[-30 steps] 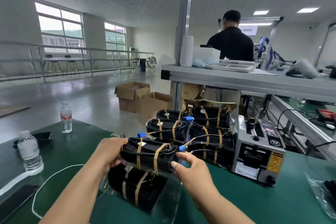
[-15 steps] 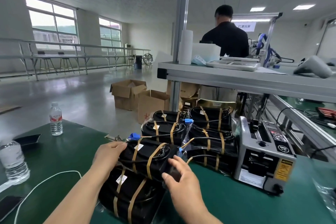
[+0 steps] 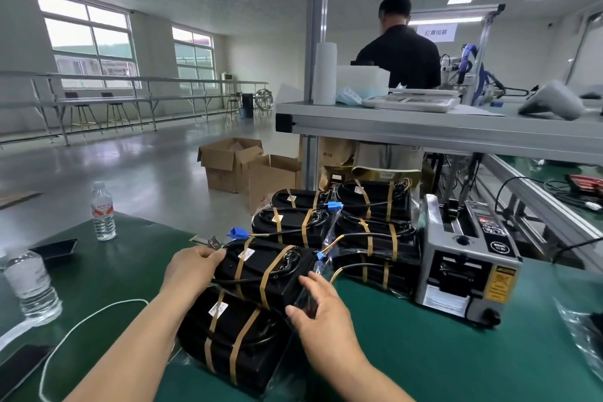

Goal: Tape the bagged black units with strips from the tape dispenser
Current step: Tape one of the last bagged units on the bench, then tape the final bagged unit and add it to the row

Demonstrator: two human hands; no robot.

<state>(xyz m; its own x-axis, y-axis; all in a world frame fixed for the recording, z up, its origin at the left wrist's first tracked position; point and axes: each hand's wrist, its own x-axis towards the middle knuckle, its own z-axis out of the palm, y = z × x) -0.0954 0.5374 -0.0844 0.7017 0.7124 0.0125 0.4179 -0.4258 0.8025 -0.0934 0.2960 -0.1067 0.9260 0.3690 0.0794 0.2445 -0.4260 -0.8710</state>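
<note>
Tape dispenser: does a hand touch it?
No; the left hand and right hand are on a bagged black unit, apart from the tape dispenser.

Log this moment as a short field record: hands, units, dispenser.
left hand: grips the left end of the top bagged unit
right hand: fingers rest flat on its right end
top bagged unit: lies across a lower unit, both banded with tape
taped stack: behind, left of tape dispenser
tape dispenser: on the green table, untouched
</note>
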